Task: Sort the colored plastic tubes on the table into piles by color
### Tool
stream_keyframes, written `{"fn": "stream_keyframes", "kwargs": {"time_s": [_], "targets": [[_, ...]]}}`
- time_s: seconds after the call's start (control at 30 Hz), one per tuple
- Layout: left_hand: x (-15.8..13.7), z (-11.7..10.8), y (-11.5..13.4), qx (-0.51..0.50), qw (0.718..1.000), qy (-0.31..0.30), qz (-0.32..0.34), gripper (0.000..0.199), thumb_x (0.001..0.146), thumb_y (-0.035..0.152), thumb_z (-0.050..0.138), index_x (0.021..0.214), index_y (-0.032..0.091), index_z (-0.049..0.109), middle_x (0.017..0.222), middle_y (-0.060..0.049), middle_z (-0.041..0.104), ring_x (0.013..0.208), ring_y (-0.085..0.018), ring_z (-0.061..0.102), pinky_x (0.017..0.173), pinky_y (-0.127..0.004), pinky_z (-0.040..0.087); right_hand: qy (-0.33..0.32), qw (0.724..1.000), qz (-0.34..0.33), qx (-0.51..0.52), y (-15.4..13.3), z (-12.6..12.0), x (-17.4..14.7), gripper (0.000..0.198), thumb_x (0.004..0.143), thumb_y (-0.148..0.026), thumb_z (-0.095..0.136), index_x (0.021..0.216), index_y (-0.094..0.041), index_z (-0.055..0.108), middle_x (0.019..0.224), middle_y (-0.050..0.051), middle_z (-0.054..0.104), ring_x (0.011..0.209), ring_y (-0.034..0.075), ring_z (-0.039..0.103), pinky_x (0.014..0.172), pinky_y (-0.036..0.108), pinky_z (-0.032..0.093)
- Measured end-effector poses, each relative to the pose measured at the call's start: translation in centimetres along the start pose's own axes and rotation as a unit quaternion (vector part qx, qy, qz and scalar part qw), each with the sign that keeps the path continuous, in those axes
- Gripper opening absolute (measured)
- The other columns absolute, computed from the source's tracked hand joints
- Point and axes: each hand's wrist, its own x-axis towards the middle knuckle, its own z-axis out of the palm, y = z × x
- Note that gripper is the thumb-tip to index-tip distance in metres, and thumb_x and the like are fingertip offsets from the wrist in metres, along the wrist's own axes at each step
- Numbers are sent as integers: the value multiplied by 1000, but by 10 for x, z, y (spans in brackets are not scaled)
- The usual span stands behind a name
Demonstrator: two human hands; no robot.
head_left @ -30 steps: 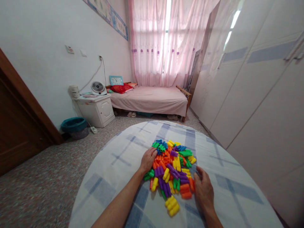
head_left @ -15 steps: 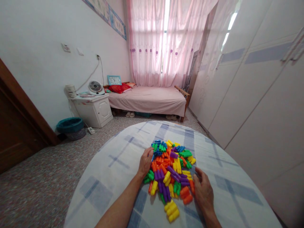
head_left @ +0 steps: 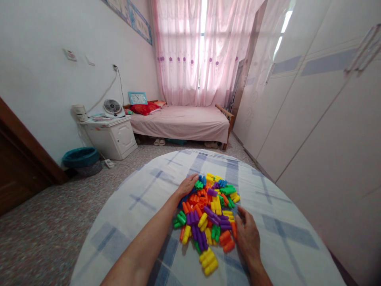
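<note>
Plastic blocks [head_left: 212,215] appeared light, stiff — best gripped across their sides. Right hand [head_left: 248,233], toward surface [head_left: 285,208]'s right edge, lay half-open, empty; left hand [head_left: 187,185]: hold indiscernible.

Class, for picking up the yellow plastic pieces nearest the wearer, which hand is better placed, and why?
Probably the right hand: it is beside the orange pieces, nearer those yellow plastic pieces, while the left hand is by blue pieces farther away.
</note>
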Motion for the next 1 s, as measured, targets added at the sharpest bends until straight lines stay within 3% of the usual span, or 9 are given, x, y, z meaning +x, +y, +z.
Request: {"fn": "stream_keyframes", "kwargs": {"time_s": [0.13,0.3,0.47,0.63,0.87,1.0], "targets": [[-11,-3,15,-1,1000,-25,6,47,93,47,32,108,18,65,111,-2,68,105,-17,60,97,-29,43,6,1000,-4,-15,0,0,1,45,83,-39,38,117,-17,56,116,11,61,108,25,55,93,38,40],[-40,-31,21,33,997,57,-38,44,90,41,37,116,15,61,122,-8,63,111,-20,57,97,-30,42,5,1000,-12,-6,-1,-2,1,47,82,-41,39,117,-15,57,116,12,61,108,25,55,93,37,41],[-89,-53,12,76,987,101,-97,33,84,36,49,99,13,67,99,-11,70,83,-20,65,78,-30,49,2,1000,14,-6,-7,-4,1,49,81,-42,38,117,-16,57,117,12,61,108,26,55,92,39,41],[-117,-41,10,119,980,84,-137,32,80,38,55,98,15,67,89,-7,69,78,-17,64,70,-25,46,13,1000,-9,-13,-7,-3,1,45,79,-43,41,112,-18,61,111,10,64,101,24,58,87,36,44],[-119,-33,17,191,975,48,-101,38,72,40,64,105,23,66,92,-3,65,84,-18,62,72,-24,43,2,999,-16,-34,-6,-4,0,45,81,-45,40,112,-20,60,112,10,63,99,25,58,86,37,44],[-119,-34,12,153,980,60,-108,40,72,34,62,109,21,65,91,-3,65,82,-17,62,72,-24,44,-12,999,-3,-42,-7,-5,1,48,82,-47,38,115,-19,59,114,10,62,102,27,57,87,39,43]]}}
